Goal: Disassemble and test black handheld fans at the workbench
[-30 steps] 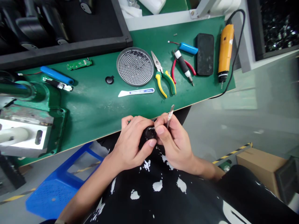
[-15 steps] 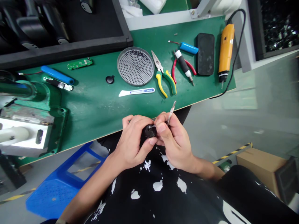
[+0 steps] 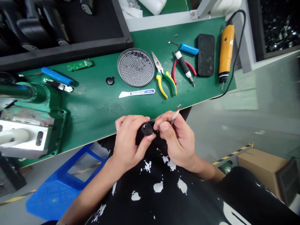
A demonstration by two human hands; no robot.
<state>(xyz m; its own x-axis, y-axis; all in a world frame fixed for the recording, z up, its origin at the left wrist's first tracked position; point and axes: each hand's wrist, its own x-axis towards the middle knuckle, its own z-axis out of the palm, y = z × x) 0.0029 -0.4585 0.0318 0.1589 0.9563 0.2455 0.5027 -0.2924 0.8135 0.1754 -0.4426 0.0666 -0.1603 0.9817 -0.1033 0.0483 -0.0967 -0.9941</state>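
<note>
My left hand is wrapped round a black cylindrical part, its round end face turned up toward me. Small holes or recesses show in that face; the rest of its body is hidden by my fingers and against the dark shirt. Just to the right, my right hand pinches a slim metal tool between thumb and fingers. One end of the tool sticks up past the forefinger, while its other end is hidden at the fingertips. Both hands are close together at the front edge of the green bench.
Behind the hands lie a white plastic knife-like tool, a round perforated tray, pliers, red-handled cutters and an orange electric screwdriver. A green press stands left, above a blue stool.
The black part has shifted slightly left and up with my left hand. My right hand has drawn the tool away from its end face, and the tool's upper end leans further right.
</note>
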